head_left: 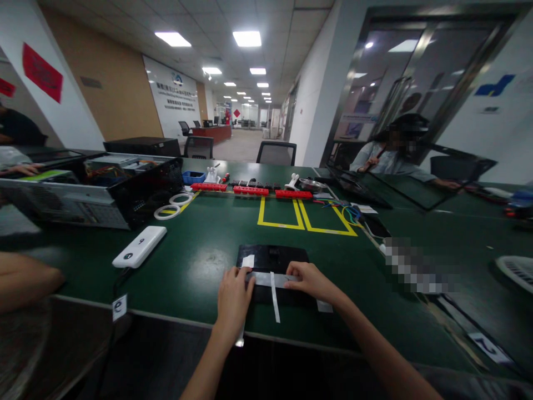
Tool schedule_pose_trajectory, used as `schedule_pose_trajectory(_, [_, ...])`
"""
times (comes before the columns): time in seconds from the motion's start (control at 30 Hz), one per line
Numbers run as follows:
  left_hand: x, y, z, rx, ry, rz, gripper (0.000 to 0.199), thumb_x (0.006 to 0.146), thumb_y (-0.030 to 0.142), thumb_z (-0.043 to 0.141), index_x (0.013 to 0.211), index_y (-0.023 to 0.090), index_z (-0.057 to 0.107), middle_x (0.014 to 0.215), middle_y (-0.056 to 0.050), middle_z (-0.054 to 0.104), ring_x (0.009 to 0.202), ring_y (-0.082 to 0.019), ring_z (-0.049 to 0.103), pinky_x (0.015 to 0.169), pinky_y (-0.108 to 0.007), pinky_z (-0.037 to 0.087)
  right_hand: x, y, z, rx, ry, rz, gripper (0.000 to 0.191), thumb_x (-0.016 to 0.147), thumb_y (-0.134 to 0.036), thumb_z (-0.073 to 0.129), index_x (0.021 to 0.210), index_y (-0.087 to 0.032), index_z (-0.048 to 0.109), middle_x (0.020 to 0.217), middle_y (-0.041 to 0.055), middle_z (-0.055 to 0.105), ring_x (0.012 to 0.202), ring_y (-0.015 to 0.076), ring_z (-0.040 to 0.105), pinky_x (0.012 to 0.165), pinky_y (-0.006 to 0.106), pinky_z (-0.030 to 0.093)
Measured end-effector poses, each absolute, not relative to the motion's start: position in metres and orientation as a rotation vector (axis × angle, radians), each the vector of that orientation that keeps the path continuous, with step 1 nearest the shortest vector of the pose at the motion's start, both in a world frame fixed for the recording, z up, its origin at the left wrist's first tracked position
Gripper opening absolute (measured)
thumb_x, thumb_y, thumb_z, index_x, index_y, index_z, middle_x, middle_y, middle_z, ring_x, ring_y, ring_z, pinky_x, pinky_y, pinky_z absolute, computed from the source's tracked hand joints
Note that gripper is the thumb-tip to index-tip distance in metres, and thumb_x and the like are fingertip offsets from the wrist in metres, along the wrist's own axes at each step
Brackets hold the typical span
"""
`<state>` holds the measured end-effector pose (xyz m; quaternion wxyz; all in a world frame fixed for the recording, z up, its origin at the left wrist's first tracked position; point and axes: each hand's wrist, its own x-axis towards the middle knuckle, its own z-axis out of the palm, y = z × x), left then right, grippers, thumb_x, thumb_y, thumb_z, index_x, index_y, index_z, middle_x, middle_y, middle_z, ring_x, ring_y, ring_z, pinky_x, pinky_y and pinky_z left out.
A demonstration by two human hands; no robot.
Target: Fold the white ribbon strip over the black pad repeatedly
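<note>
A black flat panel (pixel 287 254) lies on the green table in front of me. Across it runs a flat grey strip (pixel 262 279), and a narrow white strip of tape (pixel 275 303) crosses that toward the near side. My right hand (pixel 306 279) is closed in a pinch on the grey strip's right end. At the left end, the fingers and thumb of my left hand (pixel 234 295) are closed on the grey strip, its edge partly hidden beneath them. A small white piece (pixel 249 260) sits on the panel above my left fingertips.
Left stand an open computer case (pixel 137 191), a white power bank (pixel 140 246) with a cable, and two white rings (pixel 167 212). Red power strips (pixel 251 190) line the back, before them yellow tape outlines (pixel 281 225). A person (pixel 387 150) at right holds a black frame (pixel 400 191).
</note>
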<state>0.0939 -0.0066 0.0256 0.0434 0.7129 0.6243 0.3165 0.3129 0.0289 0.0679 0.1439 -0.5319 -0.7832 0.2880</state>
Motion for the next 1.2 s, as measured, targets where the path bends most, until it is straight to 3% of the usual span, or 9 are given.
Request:
schedule_pose_trajectory(0.13, [0.097, -0.006, 0.027, 2.306, 1.975, 0.935, 0.024, 0.087, 0.019, 0.050, 0.107, 0.018, 0.063, 0.100, -0.011, 0.061, 0.093, -0.029, 0.057, 0.078, -0.044, 0.048, 0.315, 0.031, 0.064, -1.539, -2.258, 0.801, 0.019, 0.071, -0.032, 0.068, 0.081, -0.018, 0.059, 0.065, -0.0040, 0.057, 0.061, 0.0105, 0.051, 0.054, 0.021, 0.032])
schedule_pose_trajectory(0.23, [0.102, -0.012, 0.028, 2.548, 1.704, 0.937, 0.030, 0.088, 0.011, 0.048, 0.114, 0.020, 0.060, 0.115, -0.010, 0.062, 0.105, -0.027, 0.056, 0.089, -0.044, 0.046, 0.317, 0.033, 0.060, -1.530, -2.255, 0.781, 0.021, 0.072, -0.034, 0.068, 0.081, -0.018, 0.057, 0.067, -0.0037, 0.057, 0.061, 0.0108, 0.052, 0.054, 0.022, 0.033])
schedule_pose_trajectory(0.4, [0.114, -0.032, 0.024, 2.751, 1.380, 0.748, 0.043, 0.084, 0.029, 0.062, 0.125, 0.018, 0.054, 0.129, -0.009, 0.058, 0.121, -0.032, 0.049, 0.104, -0.055, 0.033, 0.319, 0.036, 0.055, -1.498, -2.269, 0.753, 0.022, 0.072, -0.034, 0.068, 0.080, -0.019, 0.055, 0.065, -0.0044, 0.056, 0.061, 0.0111, 0.052, 0.055, 0.022, 0.033])
schedule_pose_trajectory(0.53, [0.119, -0.041, 0.024, 2.716, 1.412, 0.681, 0.052, 0.081, 0.038, 0.065, 0.127, 0.018, 0.053, 0.131, -0.010, 0.057, 0.124, -0.035, 0.046, 0.105, -0.060, 0.029, 0.319, 0.036, 0.057, -1.463, -2.300, 0.731, 0.021, 0.071, -0.034, 0.068, 0.079, -0.019, 0.055, 0.067, -0.0047, 0.056, 0.063, 0.0109, 0.051, 0.057, 0.022, 0.032])
schedule_pose_trajectory(0.87, [0.116, -0.046, 0.023, 2.696, 1.432, 0.668, 0.051, 0.083, 0.043, 0.060, 0.128, 0.020, 0.053, 0.131, -0.008, 0.057, 0.125, -0.036, 0.044, 0.103, -0.063, 0.029, 0.320, 0.037, 0.057, -1.425, -2.349, 0.716, 0.022, 0.070, -0.036, 0.069, 0.079, -0.019, 0.059, 0.073, -0.0041, 0.057, 0.067, 0.0108, 0.052, 0.061, 0.021, 0.034])
schedule_pose_trajectory(1.2, [0.105, -0.035, 0.023, 2.753, 1.331, 0.627, 0.046, 0.090, 0.045, 0.049, 0.130, 0.023, 0.051, 0.130, -0.005, 0.058, 0.127, -0.028, 0.043, 0.106, -0.060, 0.027, 0.319, 0.031, 0.060, -1.566, -2.297, 0.681, 0.024, 0.068, -0.036, 0.071, 0.075, -0.018, 0.056, 0.073, -0.0011, 0.059, 0.068, 0.0135, 0.053, 0.058, 0.023, 0.035])
